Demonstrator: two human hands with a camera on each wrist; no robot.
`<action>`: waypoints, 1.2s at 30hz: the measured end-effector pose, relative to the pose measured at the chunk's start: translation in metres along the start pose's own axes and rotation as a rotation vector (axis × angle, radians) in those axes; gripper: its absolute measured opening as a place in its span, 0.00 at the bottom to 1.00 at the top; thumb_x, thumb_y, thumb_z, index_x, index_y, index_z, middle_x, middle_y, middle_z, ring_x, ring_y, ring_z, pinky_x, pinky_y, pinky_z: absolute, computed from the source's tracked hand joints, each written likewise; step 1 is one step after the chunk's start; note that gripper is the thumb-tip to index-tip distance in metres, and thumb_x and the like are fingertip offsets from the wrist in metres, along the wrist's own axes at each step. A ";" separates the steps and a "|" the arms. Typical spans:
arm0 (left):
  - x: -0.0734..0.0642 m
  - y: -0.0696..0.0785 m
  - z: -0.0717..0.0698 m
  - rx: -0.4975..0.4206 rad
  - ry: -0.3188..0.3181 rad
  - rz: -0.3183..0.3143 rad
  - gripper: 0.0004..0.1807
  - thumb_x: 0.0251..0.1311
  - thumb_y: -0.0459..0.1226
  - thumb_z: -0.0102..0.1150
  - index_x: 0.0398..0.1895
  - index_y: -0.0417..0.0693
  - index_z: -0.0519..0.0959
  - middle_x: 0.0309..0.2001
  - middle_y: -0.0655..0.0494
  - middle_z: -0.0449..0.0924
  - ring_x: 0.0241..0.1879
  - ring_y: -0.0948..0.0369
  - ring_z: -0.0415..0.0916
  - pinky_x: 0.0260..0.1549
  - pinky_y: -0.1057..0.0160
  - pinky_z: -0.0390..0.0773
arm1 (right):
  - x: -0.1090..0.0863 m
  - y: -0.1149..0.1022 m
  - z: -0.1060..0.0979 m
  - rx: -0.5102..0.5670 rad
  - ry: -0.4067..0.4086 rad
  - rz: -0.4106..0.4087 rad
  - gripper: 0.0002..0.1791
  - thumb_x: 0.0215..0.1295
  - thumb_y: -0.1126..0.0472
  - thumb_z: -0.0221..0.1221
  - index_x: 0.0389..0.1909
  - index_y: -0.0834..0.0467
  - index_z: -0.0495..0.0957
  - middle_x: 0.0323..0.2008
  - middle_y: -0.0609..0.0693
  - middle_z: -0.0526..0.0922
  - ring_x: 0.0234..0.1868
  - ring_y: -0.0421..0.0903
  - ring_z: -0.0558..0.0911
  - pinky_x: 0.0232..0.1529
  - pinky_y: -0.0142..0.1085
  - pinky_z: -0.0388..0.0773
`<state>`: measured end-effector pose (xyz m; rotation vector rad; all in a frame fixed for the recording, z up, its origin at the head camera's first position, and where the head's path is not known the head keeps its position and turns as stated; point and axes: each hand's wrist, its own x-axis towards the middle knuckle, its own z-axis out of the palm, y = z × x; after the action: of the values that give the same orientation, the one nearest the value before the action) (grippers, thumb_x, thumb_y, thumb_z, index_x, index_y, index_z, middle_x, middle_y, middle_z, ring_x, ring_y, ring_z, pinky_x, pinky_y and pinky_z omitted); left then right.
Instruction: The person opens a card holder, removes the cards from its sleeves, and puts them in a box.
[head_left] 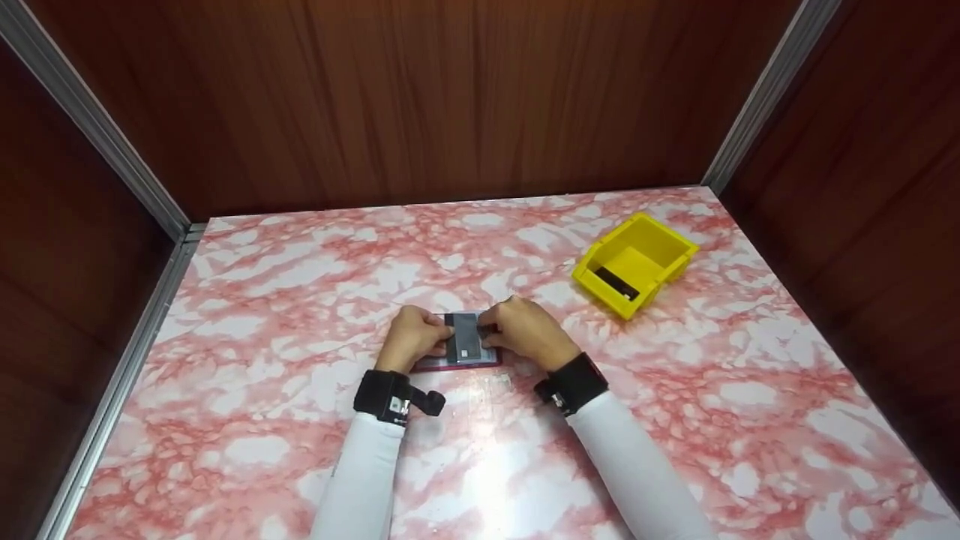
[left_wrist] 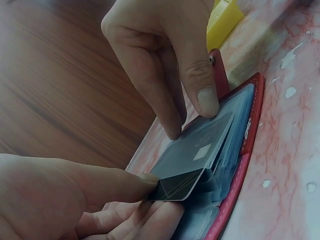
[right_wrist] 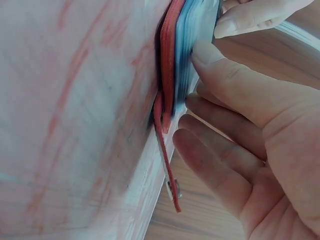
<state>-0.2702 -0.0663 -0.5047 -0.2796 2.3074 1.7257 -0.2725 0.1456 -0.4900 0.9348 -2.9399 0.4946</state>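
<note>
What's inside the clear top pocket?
A black card, only partway in. Its bare end sticks out, pinched by the left hand, and the rest looks grey through the pocket. The pockets underneath are covered, so I can't tell what they hold.

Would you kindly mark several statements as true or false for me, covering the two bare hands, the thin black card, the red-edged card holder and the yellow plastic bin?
1. In the head view, the yellow plastic bin stands to the right of the red-edged card holder. True.
2. The right hand grips the bin. False: its thumb touches a clear plastic sleeve.
3. The left hand pinches a thin black card. True.
4. The holder's red strap is fastened across the sleeve. False: it juts out, unfastened.
5. The card's pinched end sticks out of the sleeve. True.
</note>
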 end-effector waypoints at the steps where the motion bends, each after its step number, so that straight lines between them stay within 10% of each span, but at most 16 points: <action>1: 0.000 0.000 0.000 0.000 0.000 0.002 0.06 0.66 0.27 0.70 0.40 0.33 0.82 0.28 0.55 0.77 0.20 0.66 0.79 0.22 0.72 0.86 | 0.000 -0.001 -0.001 -0.005 -0.006 -0.002 0.09 0.67 0.60 0.76 0.46 0.54 0.93 0.42 0.49 0.95 0.40 0.45 0.89 0.46 0.44 0.91; 36: 0.000 -0.001 0.000 0.053 -0.010 0.035 0.07 0.65 0.29 0.71 0.41 0.34 0.82 0.28 0.55 0.78 0.23 0.64 0.80 0.24 0.71 0.87 | 0.000 -0.003 0.000 -0.006 -0.042 -0.003 0.11 0.70 0.57 0.73 0.50 0.53 0.94 0.46 0.51 0.95 0.44 0.45 0.92 0.51 0.44 0.92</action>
<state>-0.2701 -0.0664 -0.5055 -0.2217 2.3599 1.6753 -0.2712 0.1433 -0.4889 0.9611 -2.9744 0.4721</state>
